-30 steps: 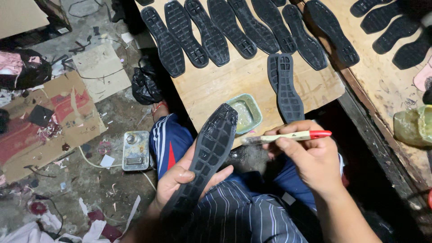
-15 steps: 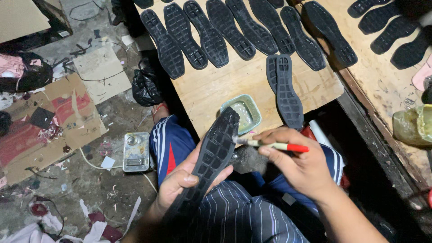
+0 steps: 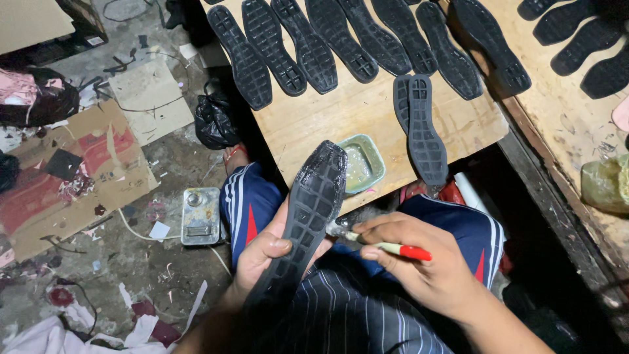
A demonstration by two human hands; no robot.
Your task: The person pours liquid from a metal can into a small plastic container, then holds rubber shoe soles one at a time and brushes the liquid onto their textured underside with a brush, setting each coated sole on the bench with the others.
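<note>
My left hand [image 3: 262, 259] grips a black rubber shoe sole [image 3: 308, 213] from below, tread side up, its upper part shiny and wet. My right hand [image 3: 419, 265] holds a small brush with a white and red handle [image 3: 393, 249]; the bristle tip touches the sole's right edge near the middle. Just beyond the sole, a small green dish of pale glue [image 3: 360, 164] rests at the front edge of a wooden board [image 3: 314, 121]. I sit with blue striped trousers under both hands.
Several black soles [image 3: 327, 46] lie in a row on the board, and one pair [image 3: 422, 128] sits near the dish. More soles [image 3: 576, 46] lie on a second board at right. At left the dirty floor holds cardboard [image 3: 78, 170], a small metal tin [image 3: 200, 215] and a black bag [image 3: 215, 121].
My right hand has moved down and left from the dish, bringing the brush tip onto the sole's edge. The left hand keeps the sole nearly still.
</note>
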